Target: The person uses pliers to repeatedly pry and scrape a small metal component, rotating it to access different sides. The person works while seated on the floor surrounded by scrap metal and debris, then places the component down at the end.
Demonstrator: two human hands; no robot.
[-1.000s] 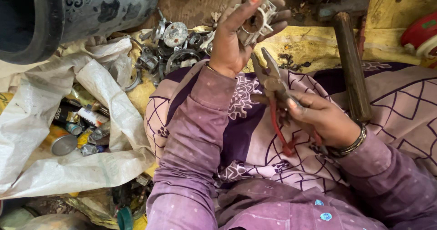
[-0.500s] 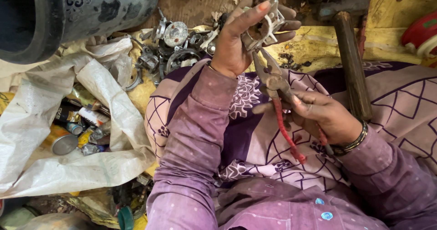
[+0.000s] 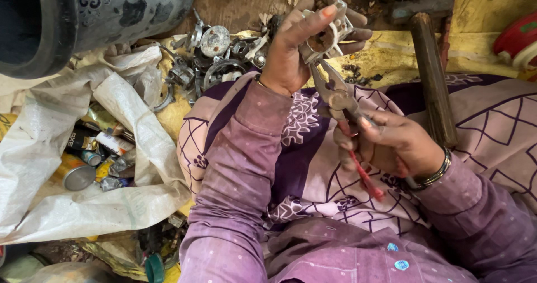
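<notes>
Since a moment ago, the pliers [image 3: 335, 95] have risen until their nose bites the metal fitting [image 3: 327, 34]. Left hand [image 3: 296, 48] keeps its grip clenched on that fitting above the lap; right hand [image 3: 391, 146] squeezes the red handles.

Bare brown ground [image 3: 263, 3] lies at the top under soft daylight; a yellow sheet [image 3: 492, 48] covers the right; a white woven sack [image 3: 50, 165] spreads left; a dark patterned pot [image 3: 112, 8] stands top left.
</notes>
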